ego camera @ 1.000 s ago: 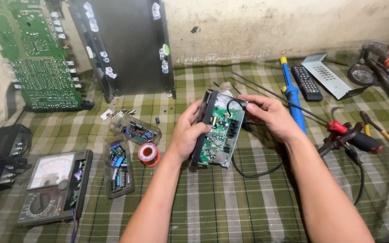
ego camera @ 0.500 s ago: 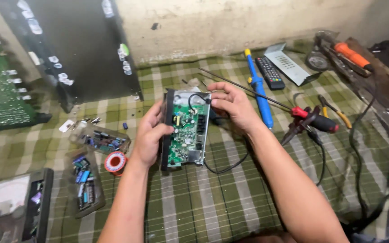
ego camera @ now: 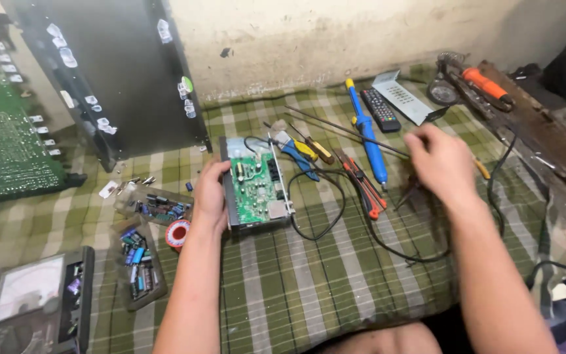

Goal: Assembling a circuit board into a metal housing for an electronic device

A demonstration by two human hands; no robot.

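A small open electronics box with a green circuit board (ego camera: 255,185) lies on the green checked cloth (ego camera: 335,275). My left hand (ego camera: 211,195) grips its left edge. My right hand (ego camera: 441,164) hovers off to the right, fingers loosely spread and holding nothing, above a dark tool handle and black cable (ego camera: 388,242). Between the two hands lie a blue soldering iron (ego camera: 367,136), a red-and-black screwdriver (ego camera: 361,182), blue-handled pliers (ego camera: 296,154) and a yellow screwdriver (ego camera: 317,149).
A large black panel (ego camera: 116,72) and a green circuit board (ego camera: 4,137) lean at the back left. Bags of small components (ego camera: 140,262), a red solder reel (ego camera: 178,233) and an analogue multimeter (ego camera: 31,301) sit at left. A remote control (ego camera: 380,109) and orange-handled tool (ego camera: 486,84) lie far right.
My right hand has let go of the box and swung right over the tools. The box now rests flat on the cloth under my left hand. The view has shifted rightward.
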